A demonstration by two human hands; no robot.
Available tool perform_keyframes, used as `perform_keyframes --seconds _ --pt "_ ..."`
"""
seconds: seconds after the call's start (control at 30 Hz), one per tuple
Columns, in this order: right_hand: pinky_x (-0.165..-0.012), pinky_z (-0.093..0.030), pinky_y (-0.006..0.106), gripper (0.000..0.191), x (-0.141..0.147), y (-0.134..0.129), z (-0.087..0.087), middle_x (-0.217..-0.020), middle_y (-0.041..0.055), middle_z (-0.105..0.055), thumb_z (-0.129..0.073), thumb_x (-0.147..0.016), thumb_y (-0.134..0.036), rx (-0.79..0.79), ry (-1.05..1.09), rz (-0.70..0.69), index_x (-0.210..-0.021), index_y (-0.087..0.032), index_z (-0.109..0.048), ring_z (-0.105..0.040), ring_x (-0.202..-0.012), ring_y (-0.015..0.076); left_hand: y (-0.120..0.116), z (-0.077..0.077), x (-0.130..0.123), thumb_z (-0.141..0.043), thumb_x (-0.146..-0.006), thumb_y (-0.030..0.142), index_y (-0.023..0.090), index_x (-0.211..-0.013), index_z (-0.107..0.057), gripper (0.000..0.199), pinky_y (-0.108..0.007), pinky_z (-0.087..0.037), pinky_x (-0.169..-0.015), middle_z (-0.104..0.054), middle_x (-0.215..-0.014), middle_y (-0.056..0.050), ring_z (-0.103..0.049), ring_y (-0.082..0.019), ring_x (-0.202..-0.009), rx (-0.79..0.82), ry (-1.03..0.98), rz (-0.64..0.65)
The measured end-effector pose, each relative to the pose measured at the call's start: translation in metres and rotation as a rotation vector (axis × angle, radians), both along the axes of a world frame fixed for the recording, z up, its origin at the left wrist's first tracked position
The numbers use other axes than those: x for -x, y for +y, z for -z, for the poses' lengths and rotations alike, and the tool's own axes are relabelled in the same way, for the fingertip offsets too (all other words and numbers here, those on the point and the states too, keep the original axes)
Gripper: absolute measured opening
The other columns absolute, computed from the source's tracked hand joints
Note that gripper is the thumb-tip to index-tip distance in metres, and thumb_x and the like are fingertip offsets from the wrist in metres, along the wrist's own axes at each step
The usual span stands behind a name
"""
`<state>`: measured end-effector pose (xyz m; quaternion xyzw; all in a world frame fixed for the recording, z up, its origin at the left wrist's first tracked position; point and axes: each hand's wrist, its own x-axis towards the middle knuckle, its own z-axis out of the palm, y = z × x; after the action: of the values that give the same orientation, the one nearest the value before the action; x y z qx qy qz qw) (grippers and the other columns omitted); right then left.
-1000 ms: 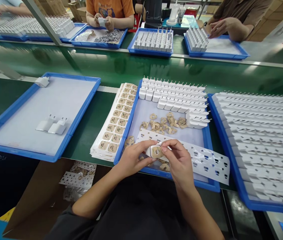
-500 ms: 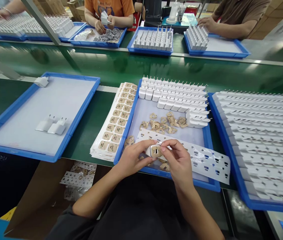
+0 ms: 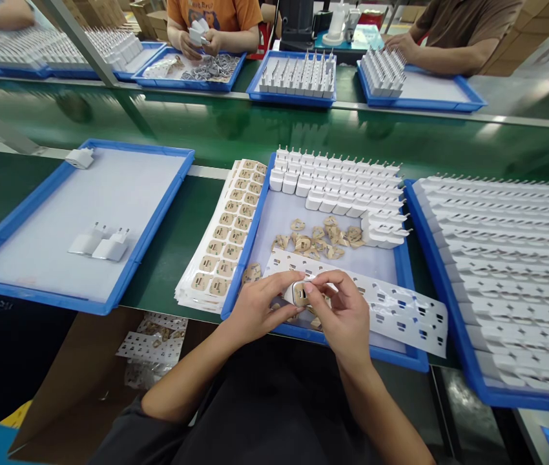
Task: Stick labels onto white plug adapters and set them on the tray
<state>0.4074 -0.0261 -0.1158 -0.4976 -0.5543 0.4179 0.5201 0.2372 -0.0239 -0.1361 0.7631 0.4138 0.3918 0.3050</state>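
A white charger plug (image 3: 298, 294) with a tan sticker on its end face is pinched between the thumb and fingers of my left hand (image 3: 259, 300). Against that sticker presses the thumb of my right hand (image 3: 345, 313), its other fingers curled beside the plug; whether they grip anything else is hidden. Both hands are over the near edge of a blue tray (image 3: 403, 258). Under them lies a white punched sheet (image 3: 407, 313). Crumpled tan paper pieces (image 3: 310, 242) are scattered behind it, and rows of white chargers (image 3: 337, 184) stand prongs up at the tray's back.
Left of my tray lies a stack of sticker sheets (image 3: 223, 239). Farther left, another blue tray (image 3: 151, 226) holds a few chargers. A full charger tray (image 3: 521, 278) stands at right. Across the green belt (image 3: 197, 123), people work at more trays. A cardboard box (image 3: 81, 394) sits below.
My right thumb has slid left across the sticker's face, covering more of it. My left hand keeps hold of the charger plug in nearly the same place.
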Motion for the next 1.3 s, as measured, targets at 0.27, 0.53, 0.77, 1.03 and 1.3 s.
perform_keyframes --seconds 0.27,0.53,0.77,1.03,1.3 --pt "-0.061 -0.055 0.027 0.020 0.001 0.000 -0.001 -0.097 0.0020 -0.055 -0.071 -0.085 -0.022 -0.138 -0.180 0.045 -0.102 -0.026 -0.062 -0.058 -0.081 0.0161 0.000 0.001 0.000 -0.066 -0.090 0.024 0.023 -0.130 -0.055 0.041 -0.031 -0.054 -0.100 -0.069 -0.127 -0.009 -0.067 -0.021 -0.117 -0.030 -0.063 -0.019" --pt "-0.078 -0.058 0.031 0.019 -0.002 0.003 0.004 -0.107 0.0038 -0.058 -0.068 -0.089 -0.022 0.003 0.137 -0.218 -0.106 -0.031 -0.071 -0.061 -0.102 0.0197 -0.002 0.005 0.002 -0.068 -0.089 0.019 0.022 -0.128 -0.055 0.042 -0.038 -0.052 -0.106 -0.064 -0.134 -0.012 -0.062 -0.024 -0.126 0.018 -0.196 0.000" --pt "-0.081 -0.056 0.031 0.021 0.001 0.003 0.006 -0.101 0.0045 -0.059 -0.059 -0.094 -0.020 -0.046 0.148 -0.194 -0.103 -0.031 -0.074 -0.061 -0.098 0.0188 -0.001 0.010 0.000 -0.070 -0.086 0.016 0.022 -0.124 -0.056 0.040 -0.038 -0.055 -0.101 -0.066 -0.131 -0.013 -0.064 -0.023 -0.123 -0.055 -0.251 0.004" --pt "-0.080 -0.056 0.032 0.015 0.021 -0.003 0.005 -0.106 0.0043 -0.054 -0.067 -0.085 -0.020 -0.023 0.218 -0.145 -0.098 -0.028 -0.064 -0.056 -0.107 0.0211 0.001 0.010 -0.001 -0.067 -0.087 0.012 0.023 -0.119 -0.056 0.036 -0.039 -0.057 -0.096 -0.068 -0.127 -0.014 -0.066 -0.022 -0.119 -0.222 -0.186 -0.070" --pt "-0.090 -0.053 0.040 0.009 0.017 0.000 0.011 -0.101 0.0047 -0.060 -0.060 -0.089 -0.024 -0.028 0.250 -0.110 -0.090 -0.026 -0.069 -0.059 -0.103 0.0220 0.000 0.010 -0.002 -0.070 -0.085 0.013 0.022 -0.116 -0.058 0.035 -0.038 -0.058 -0.094 -0.069 -0.125 -0.014 -0.067 -0.023 -0.117 -0.197 -0.184 -0.068"
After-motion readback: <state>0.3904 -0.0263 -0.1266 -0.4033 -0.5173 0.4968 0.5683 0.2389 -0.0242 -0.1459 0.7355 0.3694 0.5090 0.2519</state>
